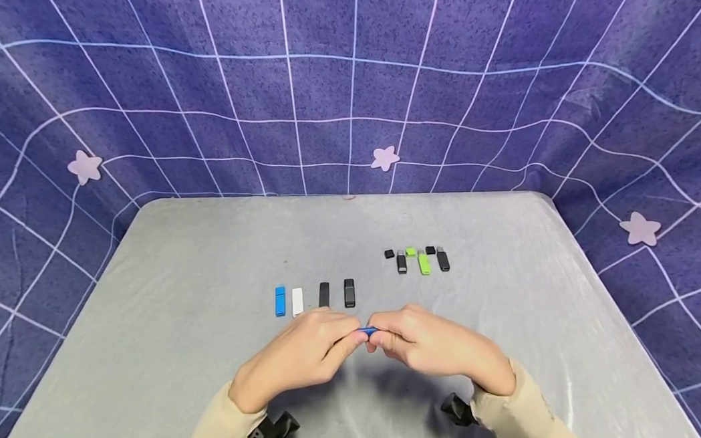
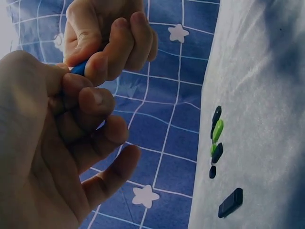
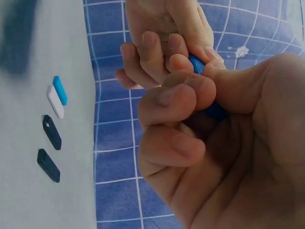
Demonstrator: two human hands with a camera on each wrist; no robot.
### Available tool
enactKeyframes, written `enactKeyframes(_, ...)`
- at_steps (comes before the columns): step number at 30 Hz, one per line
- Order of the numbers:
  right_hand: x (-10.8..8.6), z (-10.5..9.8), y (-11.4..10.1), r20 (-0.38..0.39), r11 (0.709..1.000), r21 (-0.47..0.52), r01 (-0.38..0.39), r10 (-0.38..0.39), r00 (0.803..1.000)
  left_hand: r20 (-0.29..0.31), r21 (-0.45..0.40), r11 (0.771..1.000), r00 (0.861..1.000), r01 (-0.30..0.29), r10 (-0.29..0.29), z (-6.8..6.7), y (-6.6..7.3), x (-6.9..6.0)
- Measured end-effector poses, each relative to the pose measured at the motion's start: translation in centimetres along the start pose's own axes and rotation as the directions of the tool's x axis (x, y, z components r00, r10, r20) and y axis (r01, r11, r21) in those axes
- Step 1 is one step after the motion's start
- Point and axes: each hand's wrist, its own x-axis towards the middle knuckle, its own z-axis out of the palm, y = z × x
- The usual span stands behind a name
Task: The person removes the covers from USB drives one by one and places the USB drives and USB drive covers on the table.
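Above the near middle of the table, both hands hold a small blue USB stick (image 1: 367, 330) between them. My left hand (image 1: 301, 352) pinches one end with thumb and forefinger, and my right hand (image 1: 433, 341) pinches the other. Fingers cover most of the stick; only a short blue stretch (image 2: 79, 68) shows in the left wrist view. In the right wrist view a blue part (image 3: 217, 111) also appears under the right hand's fingers. Just beyond the left hand lie a blue stick (image 1: 280, 301), a white stick (image 1: 298, 301) and two black ones (image 1: 324, 294) (image 1: 349, 293), capped or closed.
Farther right on the grey table cloth (image 1: 197, 268) lie uncapped sticks, a green one (image 1: 424, 263) between two black ones (image 1: 401, 263) (image 1: 443, 260). Their loose caps (image 1: 410, 251) sit beside them. A purple star-patterned curtain (image 1: 318, 87) surrounds the table's back and sides.
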Motion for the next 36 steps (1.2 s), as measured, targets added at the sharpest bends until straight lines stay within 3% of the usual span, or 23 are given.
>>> enactKeyframes(8,-0.3,-0.1,-0.1,0.015,0.999,0.022,0.036,-0.037,0.999,0.014,-0.116,0.993,0.999,-0.029,0.031,-0.3,-0.1,0.1)
enactKeyframes(12,-0.4,-0.3,-0.2,0.011,0.998,0.029,0.05,-0.05,0.999,-0.006,-0.134,0.99,0.999,-0.034,0.034,-0.2,0.0,0.1)
enactKeyframes(19,-1.2,-0.6,-0.6,-0.011,0.995,0.082,0.064,-0.064,0.998,-0.019,0.012,1.0,1.0,-0.018,0.019,0.1,1.4,1.2)
enactKeyframes(26,-1.1,-0.3,-0.7,-0.007,0.999,0.013,0.043,-0.042,0.999,-0.011,0.093,0.995,0.999,0.048,-0.047,0.2,1.8,1.3)
enactKeyframes(36,-0.5,0.4,0.0,0.025,0.999,0.023,-0.026,0.026,0.999,0.106,-0.065,0.996,0.993,0.059,-0.052,0.3,0.5,0.1)
